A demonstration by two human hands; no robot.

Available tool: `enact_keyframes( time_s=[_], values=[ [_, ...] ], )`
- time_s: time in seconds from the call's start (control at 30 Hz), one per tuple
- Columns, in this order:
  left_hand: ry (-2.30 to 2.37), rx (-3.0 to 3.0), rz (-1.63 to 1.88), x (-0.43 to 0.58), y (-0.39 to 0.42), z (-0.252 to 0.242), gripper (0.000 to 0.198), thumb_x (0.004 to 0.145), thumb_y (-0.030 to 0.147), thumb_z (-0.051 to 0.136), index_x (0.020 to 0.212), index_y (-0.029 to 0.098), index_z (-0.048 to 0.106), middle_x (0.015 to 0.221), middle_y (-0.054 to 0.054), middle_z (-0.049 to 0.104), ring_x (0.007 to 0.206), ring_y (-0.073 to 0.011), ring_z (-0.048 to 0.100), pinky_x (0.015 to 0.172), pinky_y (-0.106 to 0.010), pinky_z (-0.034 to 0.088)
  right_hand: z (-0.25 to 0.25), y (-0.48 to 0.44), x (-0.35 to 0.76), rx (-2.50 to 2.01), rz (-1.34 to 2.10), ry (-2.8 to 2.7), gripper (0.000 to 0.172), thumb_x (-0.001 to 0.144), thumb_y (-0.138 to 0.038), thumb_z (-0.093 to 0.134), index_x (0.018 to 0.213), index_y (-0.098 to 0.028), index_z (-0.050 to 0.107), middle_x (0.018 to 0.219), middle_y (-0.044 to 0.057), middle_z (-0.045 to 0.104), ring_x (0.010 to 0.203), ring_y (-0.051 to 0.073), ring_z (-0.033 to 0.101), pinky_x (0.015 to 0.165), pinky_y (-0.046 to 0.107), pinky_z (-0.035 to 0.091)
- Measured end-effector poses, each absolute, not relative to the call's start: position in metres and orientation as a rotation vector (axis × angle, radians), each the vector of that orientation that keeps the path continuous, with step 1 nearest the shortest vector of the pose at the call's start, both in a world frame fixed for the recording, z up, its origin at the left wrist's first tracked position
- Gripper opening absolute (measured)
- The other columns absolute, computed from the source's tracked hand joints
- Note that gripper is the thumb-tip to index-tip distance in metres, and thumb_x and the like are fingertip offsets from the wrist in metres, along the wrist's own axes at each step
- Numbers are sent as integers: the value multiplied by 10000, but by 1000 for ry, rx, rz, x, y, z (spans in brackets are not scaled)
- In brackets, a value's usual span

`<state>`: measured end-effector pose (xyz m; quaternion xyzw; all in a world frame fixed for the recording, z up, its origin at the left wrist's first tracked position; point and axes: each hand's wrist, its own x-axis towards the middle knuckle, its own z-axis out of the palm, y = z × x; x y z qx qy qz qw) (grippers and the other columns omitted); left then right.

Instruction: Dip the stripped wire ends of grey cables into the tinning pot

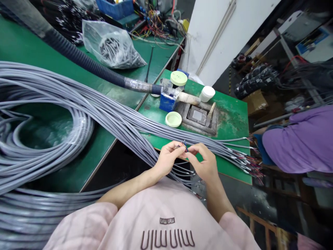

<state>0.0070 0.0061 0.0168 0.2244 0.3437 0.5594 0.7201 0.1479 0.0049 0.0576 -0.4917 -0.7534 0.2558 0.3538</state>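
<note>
My left hand [168, 159] and right hand [203, 163] pinch a thin blue wire [185, 146] between fingertips above the green bench [231, 118], so I keep the grip steady and clear of the grey cables [122, 119]

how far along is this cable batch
Many grey cable ends already look stripped, coloured cores fanned at the bench edge. In hand: the left hand and right hand pinch a thin blue core. Left: probably the ends hanging below the hands, though how many is hard to tell.
</note>
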Motion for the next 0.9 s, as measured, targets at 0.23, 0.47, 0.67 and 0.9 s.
enact_keyframes(
  time_s=[0.23,0.47,0.67,0.9],
  values=[
    [770,478,1237,4,5,18,292,643,369,808,711,153,625,618,27,649,562,-96,630,620,-221,540,56,12,140,-1238,699,-1874,132,850,-207,587,720,-220,602,701,-12,601,658,134,550,651,276,454],
    [747,450,1214,4,7,18,289,644,372,804,697,154,622,618,27,645,554,-94,632,613,-217,535,43,13,145,-1037,876,-1731,77,809,-191,597,742,-224,579,769,14,597,752,165,570,705,319,471],
    [781,454,1242,5,7,16,294,627,375,811,682,157,623,628,32,635,556,-88,616,601,-214,525,46,12,145,-1184,854,-1776,114,804,-228,627,714,-220,558,755,5,604,748,156,579,715,298,479],
    [811,586,1296,6,6,11,238,701,362,773,740,160,651,678,21,660,602,-87,630,648,-213,532,41,15,143,-1319,987,-1659,46,787,-252,661,775,-208,654,753,2,647,692,140,601,668,268,496]
  ],
)
